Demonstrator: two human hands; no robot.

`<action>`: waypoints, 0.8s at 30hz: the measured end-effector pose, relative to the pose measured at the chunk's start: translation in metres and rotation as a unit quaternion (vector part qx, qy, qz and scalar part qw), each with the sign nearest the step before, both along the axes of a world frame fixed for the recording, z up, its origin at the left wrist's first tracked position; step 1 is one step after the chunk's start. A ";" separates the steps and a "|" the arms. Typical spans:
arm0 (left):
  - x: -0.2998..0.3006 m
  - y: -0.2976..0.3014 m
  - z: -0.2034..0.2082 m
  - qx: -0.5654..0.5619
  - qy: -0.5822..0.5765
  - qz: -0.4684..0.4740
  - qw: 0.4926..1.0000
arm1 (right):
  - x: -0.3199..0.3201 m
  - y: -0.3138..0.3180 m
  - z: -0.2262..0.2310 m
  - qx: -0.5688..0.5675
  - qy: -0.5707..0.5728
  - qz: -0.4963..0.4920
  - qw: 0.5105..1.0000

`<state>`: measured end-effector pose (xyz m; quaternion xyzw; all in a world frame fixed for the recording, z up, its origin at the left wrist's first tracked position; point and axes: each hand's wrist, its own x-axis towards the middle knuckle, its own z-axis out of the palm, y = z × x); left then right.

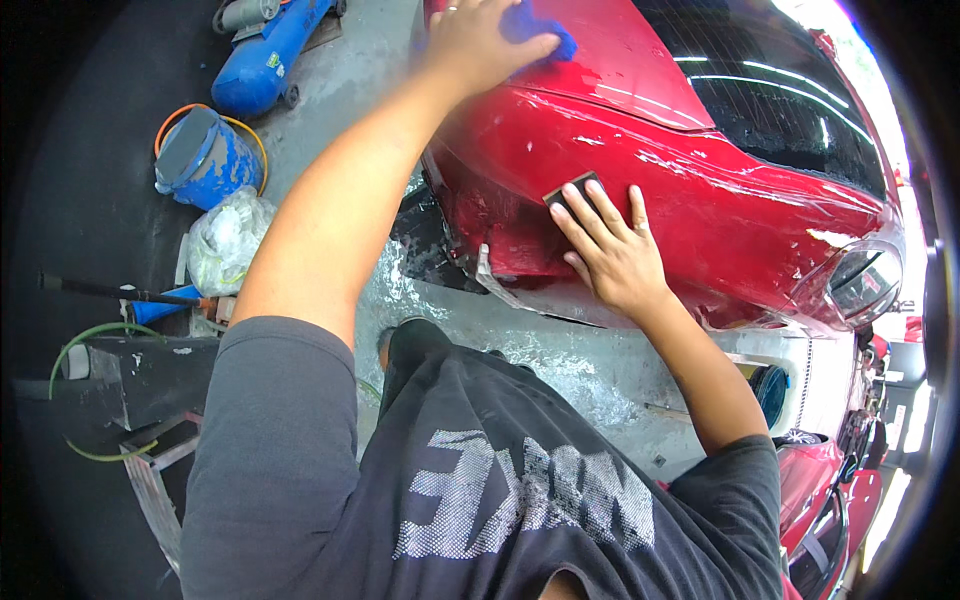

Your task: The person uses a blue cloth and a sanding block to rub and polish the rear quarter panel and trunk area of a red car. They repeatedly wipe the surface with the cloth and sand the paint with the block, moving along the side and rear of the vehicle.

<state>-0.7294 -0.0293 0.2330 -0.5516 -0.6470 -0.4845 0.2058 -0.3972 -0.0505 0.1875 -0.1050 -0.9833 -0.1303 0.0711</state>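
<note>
The wet red car body (700,225) fills the upper right, its paint dulled and scuffed along the lower edge. My right hand (620,260) lies on its side panel, with the fingertips pressing a dark, flat sanding block (555,198) against the paint. At the top edge, my left hand (470,45) grips a bunched blue cloth (563,44) resting on the upper red panel. Part of that hand is cut off by the frame, and it is slightly blurred. Streaks of water run between the two hands.
A blue compressor tank (255,75), a worn blue bucket (210,160) and a clear plastic bag (228,240) stand on the left. Below the panel a loose trim edge (487,268) sticks out over the wet grey floor (560,370). Another red car (808,480) is at lower right.
</note>
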 end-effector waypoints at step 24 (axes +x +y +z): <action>-0.056 0.017 0.018 -0.067 0.048 -0.236 0.968 | -0.116 -0.091 -0.014 0.033 0.069 -0.282 0.956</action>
